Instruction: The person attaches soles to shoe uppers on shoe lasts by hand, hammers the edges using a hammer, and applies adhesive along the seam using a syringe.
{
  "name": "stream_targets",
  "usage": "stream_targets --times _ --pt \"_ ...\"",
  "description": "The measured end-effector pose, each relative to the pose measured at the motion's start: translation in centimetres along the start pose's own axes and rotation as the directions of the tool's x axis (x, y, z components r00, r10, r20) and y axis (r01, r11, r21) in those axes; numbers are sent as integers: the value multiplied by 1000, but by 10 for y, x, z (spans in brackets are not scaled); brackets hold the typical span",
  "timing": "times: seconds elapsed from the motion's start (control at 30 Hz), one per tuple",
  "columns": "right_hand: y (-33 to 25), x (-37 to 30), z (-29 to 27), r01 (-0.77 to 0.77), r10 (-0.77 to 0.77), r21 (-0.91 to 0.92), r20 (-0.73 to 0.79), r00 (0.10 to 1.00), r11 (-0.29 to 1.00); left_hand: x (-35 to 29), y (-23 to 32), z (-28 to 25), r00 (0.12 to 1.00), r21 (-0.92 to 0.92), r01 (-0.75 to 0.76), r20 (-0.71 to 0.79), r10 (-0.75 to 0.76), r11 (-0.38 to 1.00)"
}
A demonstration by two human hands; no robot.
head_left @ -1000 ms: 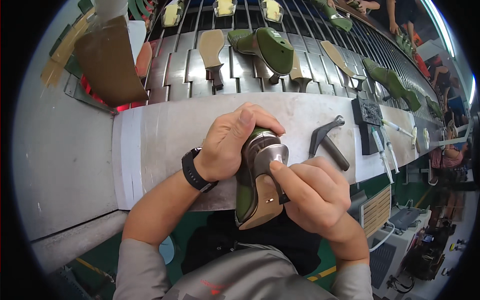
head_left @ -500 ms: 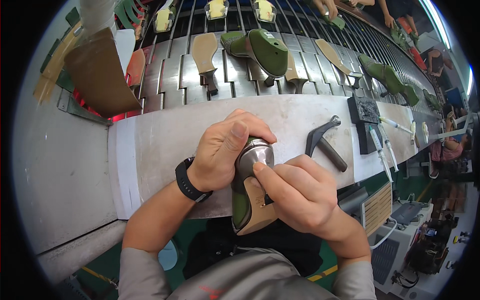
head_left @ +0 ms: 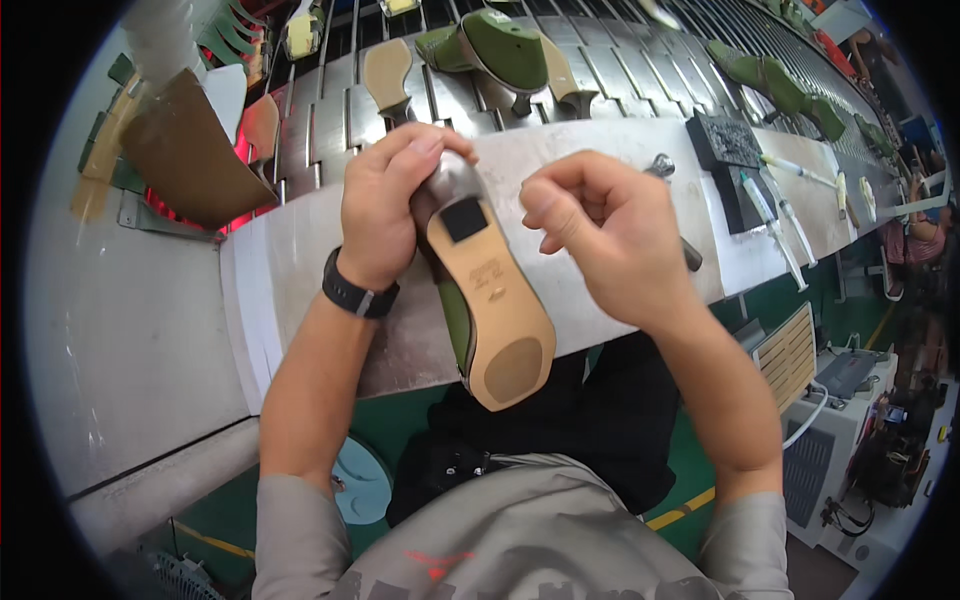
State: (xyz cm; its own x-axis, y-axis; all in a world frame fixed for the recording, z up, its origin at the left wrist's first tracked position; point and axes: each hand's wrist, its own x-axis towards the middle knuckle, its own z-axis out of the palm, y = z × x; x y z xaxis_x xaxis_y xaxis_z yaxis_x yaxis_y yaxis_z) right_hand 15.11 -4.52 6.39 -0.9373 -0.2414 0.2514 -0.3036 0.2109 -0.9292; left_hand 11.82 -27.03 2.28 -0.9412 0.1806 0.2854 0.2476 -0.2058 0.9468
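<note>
I see the counter [head_left: 312, 232], the sole-up shoe [head_left: 492, 300] across its near edge, then a hammer [head_left: 661, 166] partly hidden behind my right hand [head_left: 615, 235]. My left hand [head_left: 378, 205] has its fingers around the heel end; my right fingers curl, contents unclear.

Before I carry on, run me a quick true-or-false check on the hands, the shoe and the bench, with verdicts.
1. The left hand holds the heel end of the green high-heeled shoe. True.
2. Both hands are on the shoe. False: the right hand is off it, fingers curled.
3. The smooth tan sole faces up toward the camera. True.
4. A round grey-brown patch marks the heel end. False: the round grey-brown patch is toward the toe.
5. A black-strapped watch is on the left wrist. True.
6. The pale plastic syringes lie left of both hands. False: the pale plastic syringes lie to their right.
</note>
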Motion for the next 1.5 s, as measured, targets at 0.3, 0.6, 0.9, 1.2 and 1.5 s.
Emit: stream_targets --times 0.3,0.6,0.9,1.2,1.5 --pt "-61 41 -10 76 228 -767 281 932 637 19 -21 36 997 112 -4 -70 12 994" --pt "-17 25 -8 137 5 -669 206 978 731 12 -18 31 999 186 -43 5 43 982" --pt "27 2 15 -61 80 -138 139 987 989 11 -16 29 999 256 -46 18 43 966" --pt "-7 -6 -9 -265 363 -376 222 905 888 3 -9 42 996 46 -73 -54 76 996" --pt "-8 -11 1 -251 353 -403 204 913 880 2 -3 44 992 145 -27 -117 44 989"
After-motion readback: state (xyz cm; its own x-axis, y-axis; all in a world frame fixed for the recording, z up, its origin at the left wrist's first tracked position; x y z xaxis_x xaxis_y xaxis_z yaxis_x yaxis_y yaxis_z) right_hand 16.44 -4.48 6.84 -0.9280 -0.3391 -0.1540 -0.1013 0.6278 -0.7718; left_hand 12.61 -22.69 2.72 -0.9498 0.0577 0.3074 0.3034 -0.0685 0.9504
